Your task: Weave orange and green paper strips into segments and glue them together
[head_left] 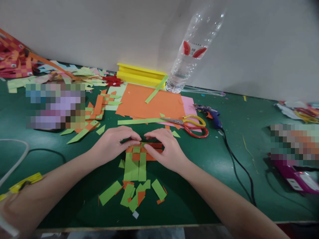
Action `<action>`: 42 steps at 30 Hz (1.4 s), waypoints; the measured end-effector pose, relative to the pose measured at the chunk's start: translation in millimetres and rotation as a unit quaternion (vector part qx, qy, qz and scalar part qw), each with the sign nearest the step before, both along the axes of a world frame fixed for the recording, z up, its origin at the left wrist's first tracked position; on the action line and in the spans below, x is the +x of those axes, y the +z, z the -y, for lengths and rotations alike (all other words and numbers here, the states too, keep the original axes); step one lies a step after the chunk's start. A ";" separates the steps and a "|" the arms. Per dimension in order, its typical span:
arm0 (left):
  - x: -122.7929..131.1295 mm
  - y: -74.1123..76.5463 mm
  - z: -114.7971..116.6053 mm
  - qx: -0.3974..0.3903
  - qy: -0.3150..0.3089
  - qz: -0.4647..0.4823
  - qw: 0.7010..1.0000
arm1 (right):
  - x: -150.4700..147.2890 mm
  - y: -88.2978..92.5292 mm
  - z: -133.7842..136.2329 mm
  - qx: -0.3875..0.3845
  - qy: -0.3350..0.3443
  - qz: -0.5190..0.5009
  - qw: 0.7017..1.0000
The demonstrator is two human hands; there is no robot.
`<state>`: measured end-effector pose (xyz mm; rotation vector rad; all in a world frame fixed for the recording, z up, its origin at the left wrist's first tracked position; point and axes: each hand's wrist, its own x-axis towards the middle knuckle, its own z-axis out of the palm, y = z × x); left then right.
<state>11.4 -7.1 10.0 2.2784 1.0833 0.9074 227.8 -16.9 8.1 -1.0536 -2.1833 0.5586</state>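
Note:
Both hands meet over a weave of orange and green paper strips (pixel 136 156) at the middle of the green table. My left hand (pixel 116 142) pinches the upper left edge of the weave between thumb and fingertips. Across from it, my right hand (pixel 165 147) has its thumb on the weave's right part and its fingers curled above the top edge. Two green strip ends hang down toward me, and orange ends point right, partly under the right hand. Loose green and orange paper scraps (pixel 133 194) lie just below the weave.
Scissors (pixel 185 124) with yellow and red handles rest on orange paper sheets (pixel 152 99). Behind stand a yellow tray (pixel 142 76) and a plastic bottle (pixel 189 49). To the right is a blue glue gun (pixel 210 114) with a black cord. Finished woven pieces (pixel 93 114) lie left.

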 end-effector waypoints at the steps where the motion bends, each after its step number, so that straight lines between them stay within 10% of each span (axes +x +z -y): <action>1: 0.2 -0.7 1.1 0.018 -0.004 -0.003 1.000 | -1.0 -0.1 1.1 0.009 0.008 -0.001 1.000; 42: 1.9 -6.2 -0.1 -0.152 0.058 0.042 0.986 | 0.0 -6.1 -2.9 -0.005 -0.033 -0.075 0.997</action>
